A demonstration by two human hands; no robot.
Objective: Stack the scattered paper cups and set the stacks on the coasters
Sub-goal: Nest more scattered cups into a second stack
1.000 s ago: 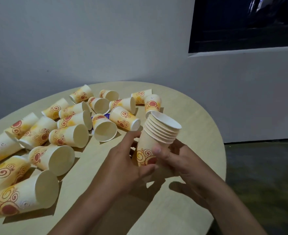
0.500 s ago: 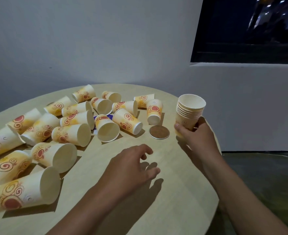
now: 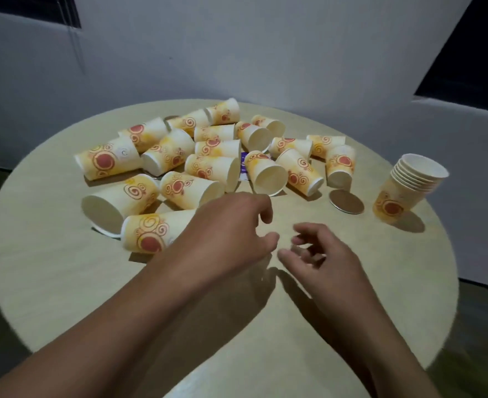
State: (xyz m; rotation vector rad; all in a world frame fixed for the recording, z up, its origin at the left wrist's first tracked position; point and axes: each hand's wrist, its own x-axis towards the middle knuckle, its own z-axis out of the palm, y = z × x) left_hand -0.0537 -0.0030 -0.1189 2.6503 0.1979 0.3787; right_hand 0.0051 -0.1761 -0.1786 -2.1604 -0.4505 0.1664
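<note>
Several yellow paper cups with red swirls (image 3: 205,168) lie scattered on their sides across the far half of the round table (image 3: 64,277). A stack of nested cups (image 3: 406,191) stands upright near the right edge, free of both hands. A bare brown round coaster (image 3: 346,201) lies just left of the stack. My left hand (image 3: 231,234) hovers over the nearest lying cup (image 3: 153,231), fingers loosely curled and holding nothing. My right hand (image 3: 320,254) hangs beside it, fingers loose and empty.
A purple-and-white flat item (image 3: 244,165) peeks out under the cups in the middle of the pile. Another coaster edge (image 3: 171,118) shows behind the far cups. White walls stand close behind the table, with a dark window at the upper right.
My right hand set the stack down near the right edge and let go, then drew back to the middle. My left hand moved forward toward the lying cups. The view shifted left.
</note>
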